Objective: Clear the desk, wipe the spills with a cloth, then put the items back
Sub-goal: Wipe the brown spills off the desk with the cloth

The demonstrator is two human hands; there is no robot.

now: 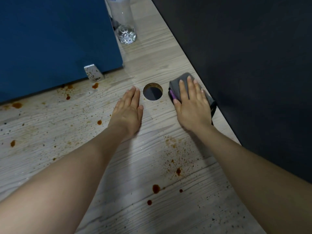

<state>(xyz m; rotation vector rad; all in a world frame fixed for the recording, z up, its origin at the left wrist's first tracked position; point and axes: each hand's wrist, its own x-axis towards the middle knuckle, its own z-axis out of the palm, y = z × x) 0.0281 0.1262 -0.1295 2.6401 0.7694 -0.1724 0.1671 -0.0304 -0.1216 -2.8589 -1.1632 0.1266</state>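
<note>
- Presently, two hands are on the desk (70, 166), both mine, both bare to the forearm.
- My left hand (129, 108) lies flat and open, palm down on the bare wood, fingers together, gripping nothing; its fingertips sit just left of the round cable hole (153, 91).
- My right hand (191, 102) is spread open and presses down on one grey cloth (182, 78), fingers laid across its top, not curled round it.
- One cloth counted: folded, with a purple edge showing at its left side, lying just right of the hole and close against the desk's right edge.
- One cable hole counted, cut through the desktop between my two hands; dark inside, contents cannot be told.
- One clear bottle (124, 22) stands upright at the far end of the desk, beside the blue panel (55, 39); its top is out of frame and I cannot tell whether it holds liquid.
- One metal bracket (93, 72) sits at the foot of the blue panel, speckled with brown.
- Brown spill spots (156, 188) are too many to count: larger drops near my right forearm, more along the panel's base and at the left, with fine specks scattered between.
- A dark surface (253, 65) fills the area beyond the desk's right edge.
</note>
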